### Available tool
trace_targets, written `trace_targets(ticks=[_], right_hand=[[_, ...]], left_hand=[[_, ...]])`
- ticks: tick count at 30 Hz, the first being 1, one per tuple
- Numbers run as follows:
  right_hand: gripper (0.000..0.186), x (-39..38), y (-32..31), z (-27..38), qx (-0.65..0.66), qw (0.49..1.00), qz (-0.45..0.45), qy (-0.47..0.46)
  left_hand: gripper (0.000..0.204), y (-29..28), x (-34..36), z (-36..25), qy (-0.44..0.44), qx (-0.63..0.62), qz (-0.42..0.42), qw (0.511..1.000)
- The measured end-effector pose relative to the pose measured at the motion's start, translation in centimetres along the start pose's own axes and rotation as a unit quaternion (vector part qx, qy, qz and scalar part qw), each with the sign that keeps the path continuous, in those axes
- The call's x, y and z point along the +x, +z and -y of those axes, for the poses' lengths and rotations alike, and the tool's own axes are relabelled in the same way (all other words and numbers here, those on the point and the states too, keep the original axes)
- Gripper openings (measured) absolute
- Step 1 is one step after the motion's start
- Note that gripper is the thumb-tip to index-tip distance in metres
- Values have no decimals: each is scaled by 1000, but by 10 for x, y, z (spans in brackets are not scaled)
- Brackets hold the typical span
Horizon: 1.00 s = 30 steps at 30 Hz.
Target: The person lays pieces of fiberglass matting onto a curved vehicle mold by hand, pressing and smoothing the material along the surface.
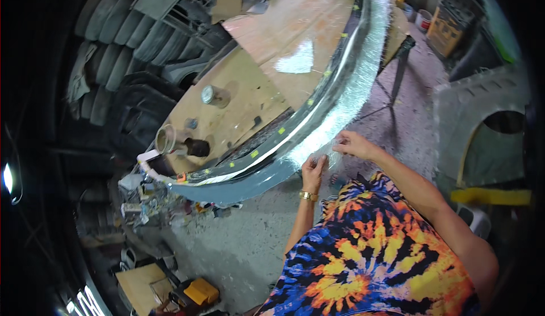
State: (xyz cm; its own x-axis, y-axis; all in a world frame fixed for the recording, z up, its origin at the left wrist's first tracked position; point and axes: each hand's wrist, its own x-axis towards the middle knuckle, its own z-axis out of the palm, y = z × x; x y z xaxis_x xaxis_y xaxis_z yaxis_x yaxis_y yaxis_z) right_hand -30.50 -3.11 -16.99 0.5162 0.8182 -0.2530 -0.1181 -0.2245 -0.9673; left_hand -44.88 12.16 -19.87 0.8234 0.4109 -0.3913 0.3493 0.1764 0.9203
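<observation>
Tyres: a stack of dark tyres (122, 38) stands along the far left, beyond the left edge of the table.
Clutter: small tools and scraps (149, 202) lie heaped on the concrete floor (238, 242) just below the table's near left corner; a yellow and black case (200, 291) sits further down on the floor.
Table: a plywood table (250, 97) runs from the near left toward the far right, its top stained and bare in the middle.
Cup: a pale cup (166, 139) lies tipped on its side near the table's left end, with a dark lump (197, 147) just beside it.
Can: a small metal can (209, 95) stands upright further in on the table, well apart from the cup.
Long panel: a long curved dark panel (267, 163) lies along the table's near edge, bending from the near left corner up to the far right; small yellow tabs dot its upper rim.
Glass-fibre mat: a white fibrous mat (355, 89) covers the right stretch of the panel, its lower end reaching down to the hands.
Left hand: the left hand (313, 171), a gold watch on its wrist, pinches the lower end of the mat, fingers closed on it.
Right hand: the right hand (351, 144) grips the same end of the mat just beside the left, fingers clenched on its edge.
Right side: a grey moulded shell (482, 129) stands on the floor well apart from the table's right edge.
</observation>
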Motion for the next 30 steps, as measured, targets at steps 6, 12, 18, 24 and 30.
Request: trace_targets(ticks=[6,12,18,24,30], right_hand=[[27,-29,-15,-23,-40,987,157,7],[27,-35,-40,9,-276,897,340,-60],[25,-22,-36,-28,-21,974,216,-67],[27,-18,-23,-15,-3,972,231,-37],[33,-8,22,-40,21,996,84,-24]], left_hand=[[19,46,-36,8,69,-3,-120,990],[21,53,-59,-4,41,146,26,988],[20,50,-74,-16,39,79,-81,993],[22,30,-70,-36,3,131,5,991],[25,-8,-42,-28,20,124,30,992]])
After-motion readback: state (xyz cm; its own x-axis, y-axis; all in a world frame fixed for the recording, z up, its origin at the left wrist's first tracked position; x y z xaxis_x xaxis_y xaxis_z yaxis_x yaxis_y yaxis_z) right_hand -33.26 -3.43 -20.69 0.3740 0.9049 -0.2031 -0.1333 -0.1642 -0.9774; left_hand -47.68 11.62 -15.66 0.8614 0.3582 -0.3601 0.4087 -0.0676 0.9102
